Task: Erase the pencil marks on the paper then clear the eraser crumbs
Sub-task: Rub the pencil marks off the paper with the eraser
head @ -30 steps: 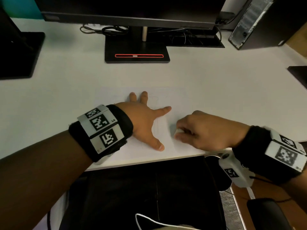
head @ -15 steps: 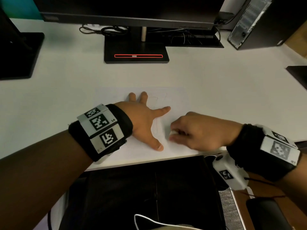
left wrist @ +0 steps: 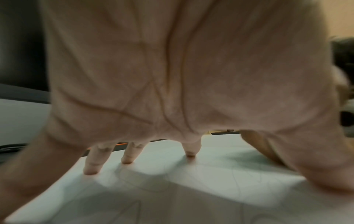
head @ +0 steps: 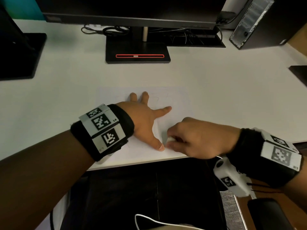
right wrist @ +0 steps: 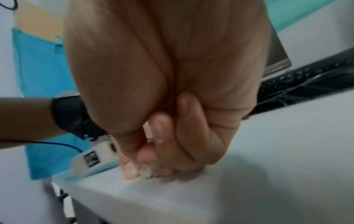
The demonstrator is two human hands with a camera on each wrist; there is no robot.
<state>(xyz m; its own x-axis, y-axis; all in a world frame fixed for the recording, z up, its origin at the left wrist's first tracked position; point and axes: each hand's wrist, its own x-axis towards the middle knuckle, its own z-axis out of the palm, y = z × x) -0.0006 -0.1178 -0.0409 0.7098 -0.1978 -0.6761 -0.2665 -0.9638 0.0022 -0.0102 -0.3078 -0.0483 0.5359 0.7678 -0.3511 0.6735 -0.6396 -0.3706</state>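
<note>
Here, left hand (head: pixel 146 123): fingers spread flat, pressing the white paper sheet (head: pixel 179 103) on the white tabletop (head: pixel 216 90);
right hand (head: pixel 197 138): fingers curled, pinching the small white eraser (head: pixel 170 139) against the paper.

you can't read much here. the left wrist band (head: pixel 101 128) carries three black-and-white square code tags, and beside the middle one stands a tiny mark that looks like "l4", though it is too small to be sure. the right wrist band (head: pixel 280 154) and the white camera housing (head: pixel 230 179) beneath it show code tags only.
</note>
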